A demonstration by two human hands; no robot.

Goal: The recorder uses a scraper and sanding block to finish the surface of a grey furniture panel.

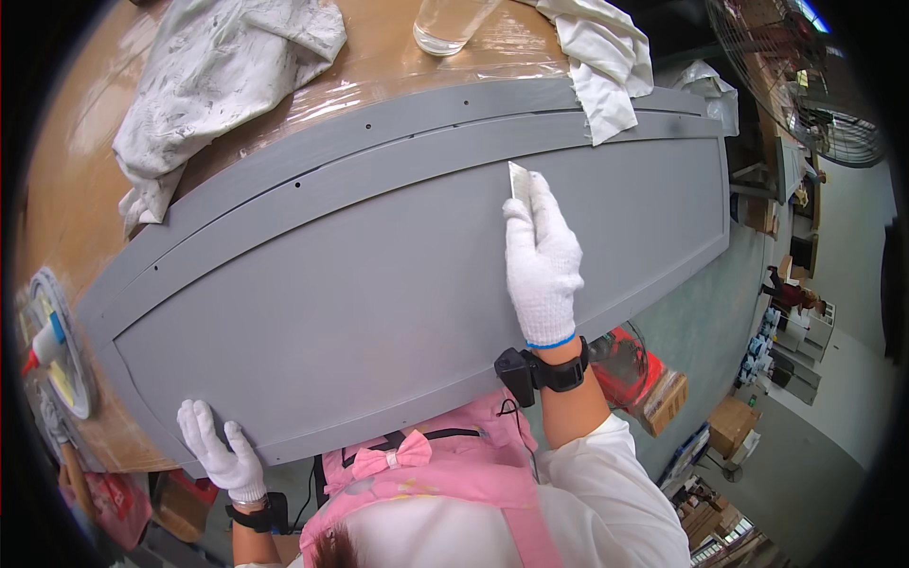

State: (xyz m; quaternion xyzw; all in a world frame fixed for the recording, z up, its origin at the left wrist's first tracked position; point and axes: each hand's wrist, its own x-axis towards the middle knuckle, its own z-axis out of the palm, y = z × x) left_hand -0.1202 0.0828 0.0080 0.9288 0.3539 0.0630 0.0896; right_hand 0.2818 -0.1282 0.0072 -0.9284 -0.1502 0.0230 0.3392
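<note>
A long grey framed panel (312, 303) lies across the table, with a second grey piece behind it along the far side. My right hand (542, 260), in a white knit glove, rests over the panel right of the middle. Between its thumb and fingers it pinches a small, thin whitish folded sheet (518, 182), whose edge sticks out past the fingertips; its material is hard to tell. My left hand (220, 450), gloved too, lies on the near left corner of the panel with its fingers apart and nothing in them.
Plastic film covers the brown table (355, 57). Stained white cloth (227, 80) lies far left, another white cloth (606, 62) hangs over the panel's far edge. Beyond stands a clear cup (450, 28). A tray (80, 379) sits left; a fan (805, 85) and cardboard box (663, 402) are right.
</note>
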